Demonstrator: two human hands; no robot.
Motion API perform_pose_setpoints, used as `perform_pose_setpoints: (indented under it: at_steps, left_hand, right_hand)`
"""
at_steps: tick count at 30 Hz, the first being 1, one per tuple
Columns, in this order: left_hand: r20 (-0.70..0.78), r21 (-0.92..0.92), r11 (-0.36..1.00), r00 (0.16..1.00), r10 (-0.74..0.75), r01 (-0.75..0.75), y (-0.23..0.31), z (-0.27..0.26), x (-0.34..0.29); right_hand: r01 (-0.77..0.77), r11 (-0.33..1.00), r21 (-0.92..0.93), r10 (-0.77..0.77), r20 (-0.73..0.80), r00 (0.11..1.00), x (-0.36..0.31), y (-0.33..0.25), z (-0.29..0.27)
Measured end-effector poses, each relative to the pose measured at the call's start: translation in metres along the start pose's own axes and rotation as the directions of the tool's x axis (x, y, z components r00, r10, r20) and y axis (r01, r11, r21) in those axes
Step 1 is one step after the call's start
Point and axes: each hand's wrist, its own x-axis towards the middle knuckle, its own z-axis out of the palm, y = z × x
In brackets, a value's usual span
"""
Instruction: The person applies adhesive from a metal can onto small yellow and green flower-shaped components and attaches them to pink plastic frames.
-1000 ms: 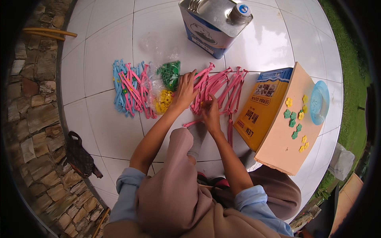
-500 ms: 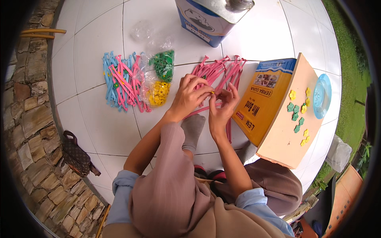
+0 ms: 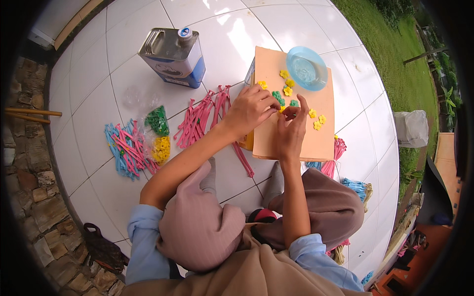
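Both hands meet over a peach-coloured board (image 3: 269, 140). My left hand (image 3: 252, 109) reaches in from the left, its fingertips closed on a small yellow flower (image 3: 282, 109). Close against it, my right hand (image 3: 290, 135) has thumb and fingers bent together, one finger raised; what it pinches is mostly hidden. Green flowers (image 3: 278, 97) and loose yellow flowers (image 3: 317, 126) lie on the board around the fingers. A light-blue round dish (image 3: 307, 71) rests at the board's far right corner. Left of the board, pink strips (image 3: 197, 121) lie on the tiles.
A blue-and-white metal can (image 3: 180, 69) stands at the back. At left are blue and pink strips (image 3: 118, 155) and clear bags of green flowers (image 3: 157, 121) and yellow flowers (image 3: 161, 149). Pink bundles (image 3: 336, 157) and blue bundles (image 3: 355, 186) lie right of the board.
Both hands have moved from over the pink strips to over the board, still close together at the fingertips. The view has swung to the right, bringing bundles beside my right leg into sight.
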Motion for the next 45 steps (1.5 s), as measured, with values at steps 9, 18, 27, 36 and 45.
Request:
perform_pose_setpoints:
  at_steps: [9,18,27,36,45]
  left_hand:
    - [-0.160,0.112,0.888,0.890,-0.426,0.445,-0.042,-0.061,-0.057]
    - [0.252,-0.168,0.588,0.611,-0.751,0.791,-0.072,0.021,-0.196]
    - [0.269,0.052,0.655,0.621,-0.736,0.754,-0.079,0.029,-0.193]
    - [0.250,-0.609,0.359,0.602,-0.759,0.707,-0.025,-0.087,-0.107]
    - [-0.299,-0.520,0.741,0.722,-0.624,0.425,0.070,-0.185,-0.001]
  right_hand:
    - [0.104,0.884,0.456,-0.086,-0.061,0.994,-0.026,-0.058,0.025]
    - [-0.136,0.980,0.143,0.064,0.419,0.906,-0.116,0.050,0.160]
    - [-0.185,0.983,0.015,0.154,0.495,0.855,-0.112,0.055,0.169]
    - [0.039,0.904,0.425,-0.107,0.136,0.985,-0.085,-0.050,0.096]
    - [-0.226,0.565,0.794,-0.257,0.430,0.866,-0.012,-0.145,-0.010]
